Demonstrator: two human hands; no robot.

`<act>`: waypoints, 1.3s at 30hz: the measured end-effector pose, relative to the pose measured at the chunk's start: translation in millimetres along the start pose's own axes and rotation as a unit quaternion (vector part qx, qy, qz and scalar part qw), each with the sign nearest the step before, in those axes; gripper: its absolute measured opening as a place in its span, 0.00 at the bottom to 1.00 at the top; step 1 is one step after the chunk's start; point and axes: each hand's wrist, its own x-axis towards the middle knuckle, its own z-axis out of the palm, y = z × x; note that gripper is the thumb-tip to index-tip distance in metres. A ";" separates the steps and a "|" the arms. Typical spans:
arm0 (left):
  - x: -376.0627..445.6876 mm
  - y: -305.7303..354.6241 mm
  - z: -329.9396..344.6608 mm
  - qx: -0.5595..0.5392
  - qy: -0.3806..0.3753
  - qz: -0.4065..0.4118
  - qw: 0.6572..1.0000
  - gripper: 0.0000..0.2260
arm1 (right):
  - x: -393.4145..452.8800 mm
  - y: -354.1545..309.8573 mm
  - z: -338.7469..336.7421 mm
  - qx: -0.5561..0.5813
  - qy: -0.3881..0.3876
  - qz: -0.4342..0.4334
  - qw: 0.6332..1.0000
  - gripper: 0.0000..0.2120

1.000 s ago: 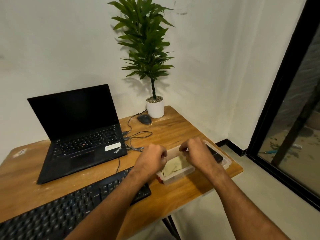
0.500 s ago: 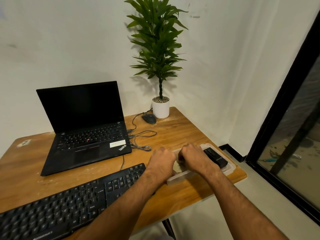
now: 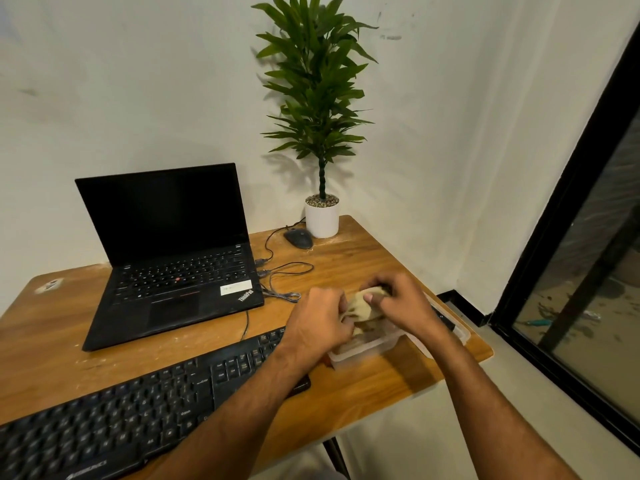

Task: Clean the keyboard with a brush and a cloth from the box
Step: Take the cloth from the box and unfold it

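Note:
A clear plastic box (image 3: 367, 351) stands near the table's right front edge. Over it, my left hand (image 3: 322, 320) and my right hand (image 3: 401, 303) both grip a crumpled beige cloth (image 3: 363, 306), which is lifted partly out of the box. A black object (image 3: 445, 318) lies in the box behind my right wrist, mostly hidden. The black keyboard (image 3: 138, 410) lies along the front of the table, to the left of the box and under my left forearm.
An open black laptop (image 3: 166, 251) sits at the back left. A mouse (image 3: 298, 238) and a potted plant (image 3: 322, 216) stand at the back, with cables (image 3: 284, 282) trailing between laptop and box. The table's edge (image 3: 485, 351) is close on the right.
Both hands went from the box's rim down into the box and now hold the beige cloth raised between them. The view has shifted slightly.

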 end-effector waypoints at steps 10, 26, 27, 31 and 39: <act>-0.7 -23.5 -31.3 -0.308 -0.011 0.011 0.951 0.22 | -11.1 -42.1 -15.5 0.277 0.033 -0.015 0.960 0.09; -70.2 -85.0 -100.4 -0.495 0.045 -0.134 0.857 0.17 | -30.5 -85.6 43.9 0.245 -0.073 0.012 0.967 0.28; -75.0 -91.5 -102.4 -0.471 0.059 -0.132 0.870 0.15 | -31.0 -89.1 50.4 0.231 -0.087 0.015 0.969 0.26; -91.6 -111.3 -110.6 -0.415 0.098 -0.114 0.897 0.08 | -33.1 -103.9 79.8 0.172 -0.152 0.002 0.973 0.19; -125.3 -138.0 -132.7 -0.355 0.165 -0.145 0.908 0.10 | -49.7 -147.8 156.6 0.128 -0.153 -0.126 0.972 0.23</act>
